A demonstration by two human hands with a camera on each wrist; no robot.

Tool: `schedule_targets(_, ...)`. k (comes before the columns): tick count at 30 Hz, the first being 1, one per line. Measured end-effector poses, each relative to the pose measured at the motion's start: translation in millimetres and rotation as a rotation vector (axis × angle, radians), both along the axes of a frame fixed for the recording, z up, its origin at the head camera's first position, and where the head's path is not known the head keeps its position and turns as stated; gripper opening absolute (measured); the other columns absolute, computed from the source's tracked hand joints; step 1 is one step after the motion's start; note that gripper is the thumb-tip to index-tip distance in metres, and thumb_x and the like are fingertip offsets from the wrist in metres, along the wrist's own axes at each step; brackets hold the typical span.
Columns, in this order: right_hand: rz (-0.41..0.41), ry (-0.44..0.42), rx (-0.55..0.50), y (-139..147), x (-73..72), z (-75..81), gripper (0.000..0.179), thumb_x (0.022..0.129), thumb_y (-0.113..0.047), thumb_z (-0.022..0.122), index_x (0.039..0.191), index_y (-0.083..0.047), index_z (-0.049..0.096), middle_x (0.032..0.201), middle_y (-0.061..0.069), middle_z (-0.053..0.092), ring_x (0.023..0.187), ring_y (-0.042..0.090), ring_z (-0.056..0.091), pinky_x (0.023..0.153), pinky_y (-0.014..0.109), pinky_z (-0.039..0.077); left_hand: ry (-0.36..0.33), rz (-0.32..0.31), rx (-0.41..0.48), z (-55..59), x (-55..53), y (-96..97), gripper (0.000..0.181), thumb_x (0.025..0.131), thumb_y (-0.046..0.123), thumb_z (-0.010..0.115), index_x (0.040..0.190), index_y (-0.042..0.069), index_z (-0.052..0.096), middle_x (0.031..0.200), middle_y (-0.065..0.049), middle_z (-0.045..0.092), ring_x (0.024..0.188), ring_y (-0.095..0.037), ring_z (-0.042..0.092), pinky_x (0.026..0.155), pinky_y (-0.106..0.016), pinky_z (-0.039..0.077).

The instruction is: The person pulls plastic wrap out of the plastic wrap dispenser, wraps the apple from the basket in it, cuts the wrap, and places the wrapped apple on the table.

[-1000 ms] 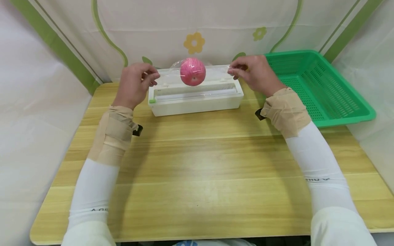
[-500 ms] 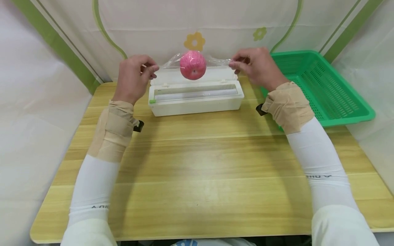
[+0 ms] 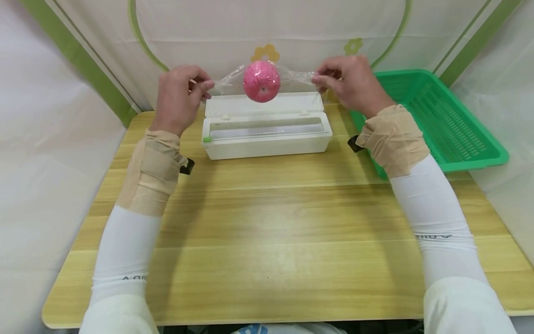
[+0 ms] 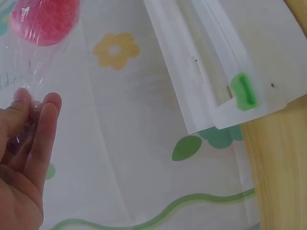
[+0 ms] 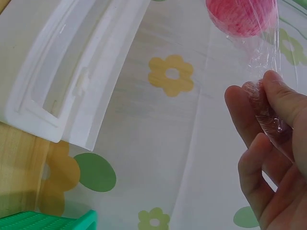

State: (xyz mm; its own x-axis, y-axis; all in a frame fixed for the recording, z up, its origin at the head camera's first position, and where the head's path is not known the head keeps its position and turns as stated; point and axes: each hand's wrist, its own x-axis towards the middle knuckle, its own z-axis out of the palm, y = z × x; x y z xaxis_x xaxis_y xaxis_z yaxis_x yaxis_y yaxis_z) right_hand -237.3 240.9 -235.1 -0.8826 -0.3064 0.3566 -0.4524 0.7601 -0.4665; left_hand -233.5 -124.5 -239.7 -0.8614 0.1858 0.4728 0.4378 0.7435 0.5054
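A pink-red apple (image 3: 261, 82) hangs in the air in clear plastic wrap (image 3: 294, 79), above the raised lid of a white cling film dispenser (image 3: 267, 144). My left hand (image 3: 179, 98) pinches the gathered wrap at the left between thumb and fingers. At the right my right hand (image 3: 350, 83) pinches the other end the same way. In the left wrist view the bunched film (image 4: 29, 127) runs from the fingers up to the apple. The right wrist view shows the twisted film (image 5: 264, 108) between thumb and forefinger. A green slider (image 3: 207, 138) sits at the dispenser's left end.
A green plastic basket (image 3: 467, 160) stands at the right, beside and partly behind my right forearm. The wooden table (image 3: 267, 241) stretches from the dispenser to the front edge. A white curtain (image 3: 292, 28) with flower prints hangs close behind.
Both hands have risen and moved slightly apart, lifting the apple in its wrap above the dispenser. The film is now gathered into narrower strands at both sides. The dispenser and basket stay put.
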Motion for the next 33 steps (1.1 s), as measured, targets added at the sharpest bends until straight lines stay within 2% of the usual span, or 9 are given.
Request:
schedule_targets(6,-0.002,0.033,0.019,0.2,-1.2,5.6,0.027,0.103,-0.028,0.067,0.109,-0.005,0.079,0.098,0.011,0.08,0.073,-0.006,0.062,0.07,0.01,0.051,0.002,0.005,0.004,6.6,-2.2,0.7,0.028,0.104,0.025,0.065,0.11,0.001,0.078,0.107,-0.013,0.079,0.074,0.005,0.062,0.074,-0.01,0.053)
schedule_targets(14,-0.017,0.055,0.026,-2.9,-1.3,13.6,0.029,0.105,-0.03,0.064,0.11,-0.005,0.079,0.1,0.012,0.081,0.073,-0.01,0.06,0.07,0.011,0.05,-0.052,0.034,0.022,16.3,-5.8,0.8,0.028,0.104,0.023,0.064,0.114,0.001,0.077,0.114,-0.013,0.078,0.075,0.004,0.064,0.079,-0.013,0.058)
schedule_targets(18,-0.035,0.054,0.014,-3.5,-1.8,18.4,0.029,0.104,-0.03,0.065,0.111,-0.006,0.079,0.103,0.012,0.08,0.073,-0.01,0.061,0.07,0.012,0.05,-0.057,0.047,0.025,21.3,-7.1,1.9,0.028,0.104,0.024,0.064,0.115,0.001,0.077,0.115,-0.012,0.078,0.075,0.003,0.065,0.079,-0.014,0.058)
schedule_targets(25,-0.067,0.048,0.022,-3.5,-1.8,24.8,0.03,0.104,-0.03,0.065,0.115,-0.006,0.079,0.108,0.009,0.08,0.075,-0.008,0.061,0.071,0.011,0.05,-0.032,0.043,0.031,27.8,-8.4,3.9,0.028,0.104,0.023,0.064,0.114,0.0,0.077,0.114,-0.014,0.078,0.072,0.006,0.062,0.076,-0.011,0.056)
schedule_targets(33,-0.062,0.078,0.01,-4.6,-2.1,33.0,0.029,0.104,-0.029,0.065,0.114,-0.005,0.079,0.107,0.011,0.08,0.074,-0.01,0.06,0.073,0.01,0.05,0.002,0.049,0.031,35.5,-9.8,4.9,0.028,0.105,0.022,0.063,0.114,-0.001,0.077,0.115,-0.014,0.079,0.07,0.01,0.059,0.075,-0.01,0.054)
